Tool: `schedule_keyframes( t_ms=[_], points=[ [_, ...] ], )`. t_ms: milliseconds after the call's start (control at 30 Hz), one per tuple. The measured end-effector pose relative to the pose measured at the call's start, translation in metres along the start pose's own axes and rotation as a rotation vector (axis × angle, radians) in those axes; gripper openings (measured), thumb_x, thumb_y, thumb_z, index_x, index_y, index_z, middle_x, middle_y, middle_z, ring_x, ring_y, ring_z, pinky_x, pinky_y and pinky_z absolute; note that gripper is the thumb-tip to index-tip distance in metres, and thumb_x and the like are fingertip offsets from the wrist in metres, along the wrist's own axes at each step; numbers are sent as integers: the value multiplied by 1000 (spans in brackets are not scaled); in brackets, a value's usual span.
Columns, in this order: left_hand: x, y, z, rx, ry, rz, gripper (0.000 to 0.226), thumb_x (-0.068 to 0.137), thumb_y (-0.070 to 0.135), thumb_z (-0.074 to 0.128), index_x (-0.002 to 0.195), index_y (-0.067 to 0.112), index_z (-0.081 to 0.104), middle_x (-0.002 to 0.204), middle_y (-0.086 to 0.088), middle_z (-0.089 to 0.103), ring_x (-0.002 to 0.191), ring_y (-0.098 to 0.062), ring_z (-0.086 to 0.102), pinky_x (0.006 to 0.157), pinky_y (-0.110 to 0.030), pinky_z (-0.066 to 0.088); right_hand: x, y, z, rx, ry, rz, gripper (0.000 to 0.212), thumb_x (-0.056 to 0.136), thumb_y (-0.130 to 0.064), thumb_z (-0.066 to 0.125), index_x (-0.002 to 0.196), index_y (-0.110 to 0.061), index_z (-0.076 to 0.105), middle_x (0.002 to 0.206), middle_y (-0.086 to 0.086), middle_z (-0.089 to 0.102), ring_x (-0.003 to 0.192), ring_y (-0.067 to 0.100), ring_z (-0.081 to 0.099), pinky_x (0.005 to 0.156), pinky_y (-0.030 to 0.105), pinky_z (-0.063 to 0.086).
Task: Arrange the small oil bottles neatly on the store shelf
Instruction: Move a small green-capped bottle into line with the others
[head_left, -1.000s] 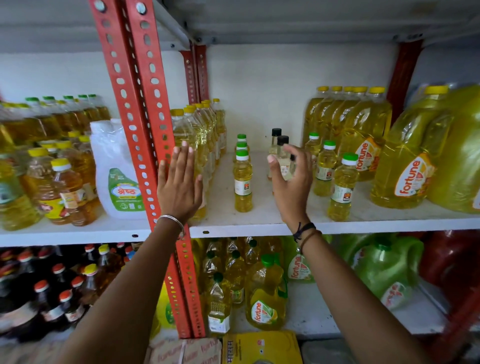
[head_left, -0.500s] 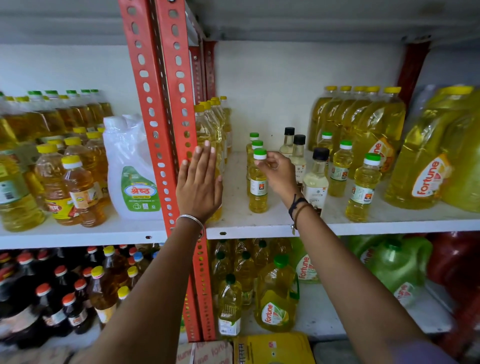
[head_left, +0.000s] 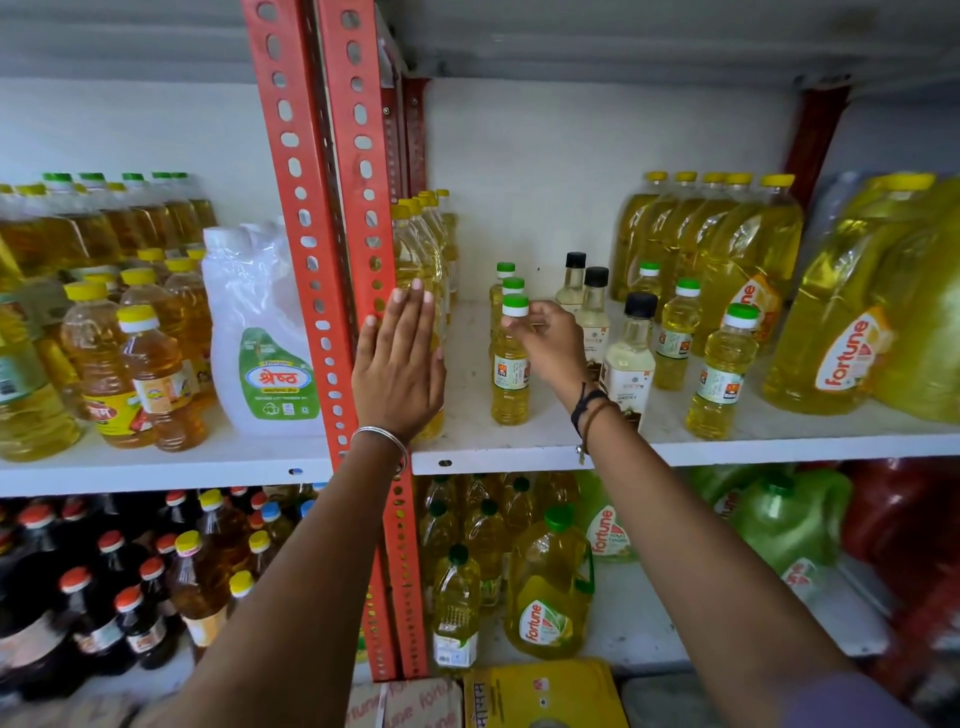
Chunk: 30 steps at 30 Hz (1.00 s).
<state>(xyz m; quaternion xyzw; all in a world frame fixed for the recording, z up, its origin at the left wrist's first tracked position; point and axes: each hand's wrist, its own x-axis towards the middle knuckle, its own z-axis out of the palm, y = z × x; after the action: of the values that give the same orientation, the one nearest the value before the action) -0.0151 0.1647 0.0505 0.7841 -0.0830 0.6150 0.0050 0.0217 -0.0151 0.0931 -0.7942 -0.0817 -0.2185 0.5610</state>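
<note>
Three small green-capped oil bottles stand in a row front to back on the white shelf (head_left: 519, 447). My right hand (head_left: 548, 343) grips the neck of the front small oil bottle (head_left: 510, 374), which stands upright on the shelf. My left hand (head_left: 399, 366) is flat and open against a tall yellow-capped bottle (head_left: 421, 260) beside the red upright (head_left: 332, 218). To the right stand three black-capped bottles (head_left: 629, 358) and three more green-capped small bottles (head_left: 719, 374).
Large fortune oil jugs (head_left: 841, 332) fill the shelf's right side. A white jug (head_left: 260, 338) and amber bottles (head_left: 156, 374) sit left of the red upright. The lower shelf holds more oil bottles and green jugs (head_left: 779, 519).
My right hand left the black-capped bottle and moved left onto the neck of the front green-capped bottle. My left hand has stayed flat by the upright.
</note>
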Motion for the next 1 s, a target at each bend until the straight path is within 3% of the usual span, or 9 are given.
schedule_keyframes(
  t_ms=[267, 500, 633, 833, 1000],
  points=[
    [0, 0, 0, -6, -6, -5, 57, 96, 28, 31, 148, 8, 26, 154, -7, 25, 146, -13, 1, 118, -36, 3, -3, -10, -2, -13, 43, 22, 36, 66, -43, 78, 85, -24, 54, 81, -16, 57, 82, 11, 58, 76, 32, 47],
    [1, 0, -1, -8, -8, -5, 57, 95, 28, 32, 148, 8, 26, 155, -6, 23, 146, -14, 1, 118, -36, 2, -6, -7, -1, -84, 56, -32, 43, 71, -53, 72, 93, -20, 55, 100, -2, 62, 90, 14, 58, 74, 30, 44],
    [0, 0, -1, -10, -7, -5, 57, 95, 28, 32, 148, 8, 26, 155, -5, 21, 146, -14, 1, 118, -36, 2, -10, -2, -2, -35, 2, -53, 38, 83, -41, 65, 107, -12, 62, 111, 6, 66, 95, 13, 58, 74, 22, 42],
    [0, 0, -1, -10, -10, -4, 57, 95, 29, 31, 148, 7, 27, 154, -7, 24, 146, -14, 1, 118, -36, 2, -8, -7, -12, -72, -43, -66, 33, 81, -33, 69, 103, -8, 68, 107, 8, 70, 92, 14, 60, 65, 13, 39],
    [1, 0, -1, -12, -10, -5, 57, 95, 29, 32, 148, 8, 26, 155, -6, 22, 146, -13, -1, 118, -36, 1, -18, -7, -21, -61, -48, -85, 35, 80, -34, 70, 104, -8, 70, 107, 10, 71, 96, 18, 63, 72, 21, 42]
  ],
)
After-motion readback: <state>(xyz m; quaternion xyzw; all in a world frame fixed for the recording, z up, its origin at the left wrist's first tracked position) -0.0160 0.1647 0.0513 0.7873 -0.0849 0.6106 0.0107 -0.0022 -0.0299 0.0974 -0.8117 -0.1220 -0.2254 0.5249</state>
